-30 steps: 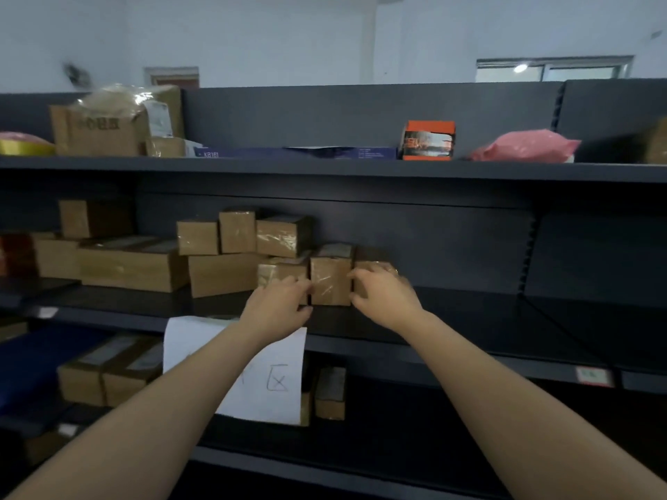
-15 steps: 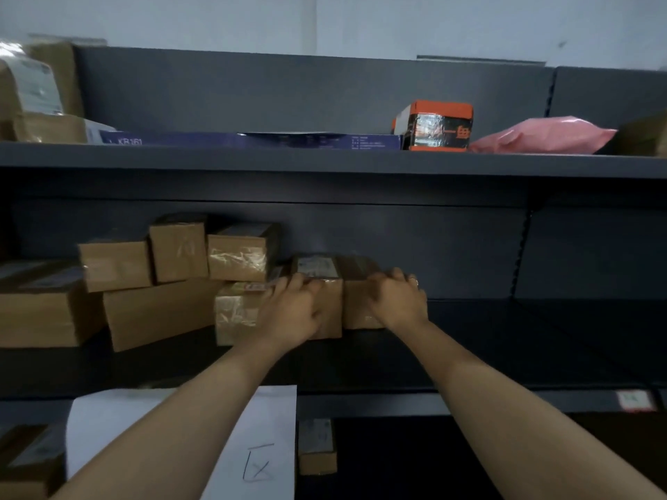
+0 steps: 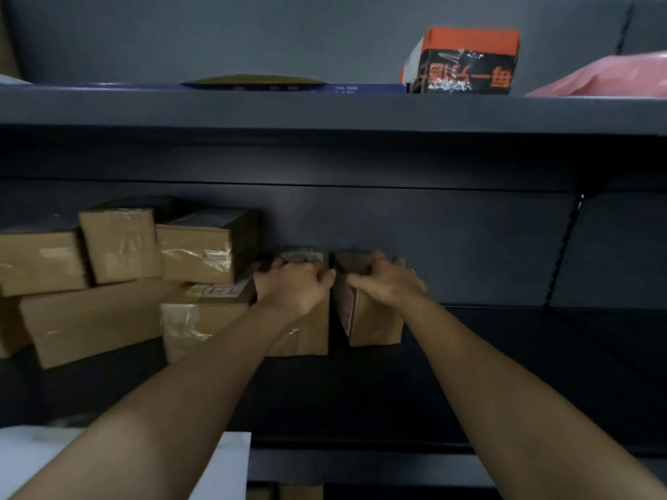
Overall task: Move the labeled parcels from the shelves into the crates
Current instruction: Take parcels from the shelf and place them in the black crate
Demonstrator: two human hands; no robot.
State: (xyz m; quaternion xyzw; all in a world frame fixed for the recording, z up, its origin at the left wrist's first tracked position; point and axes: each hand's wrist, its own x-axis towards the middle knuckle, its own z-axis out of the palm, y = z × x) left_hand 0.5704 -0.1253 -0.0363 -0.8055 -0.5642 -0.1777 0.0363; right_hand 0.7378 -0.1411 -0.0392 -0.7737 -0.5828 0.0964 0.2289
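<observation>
Two small brown cardboard parcels stand side by side on the dark middle shelf [image 3: 469, 355]. My left hand [image 3: 294, 288] is closed over the top of the left parcel [image 3: 310, 333], which carries a label on its top face. My right hand [image 3: 386, 283] grips the top of the right parcel [image 3: 375, 323], which is turned a little, showing a label on its left side. Both parcels rest on the shelf. No crate is in view.
More taped brown parcels [image 3: 122, 243] are piled to the left on the same shelf. On the upper shelf [image 3: 325, 110] sit an orange and black box [image 3: 465, 61], a pink bag [image 3: 610, 77] and a flat blue item. A white paper sign [image 3: 231, 460] hangs at the lower left.
The camera has come closer to the shelf. Both hands have closed over the tops of the two parcels, and the right parcel has separated slightly from the left one.
</observation>
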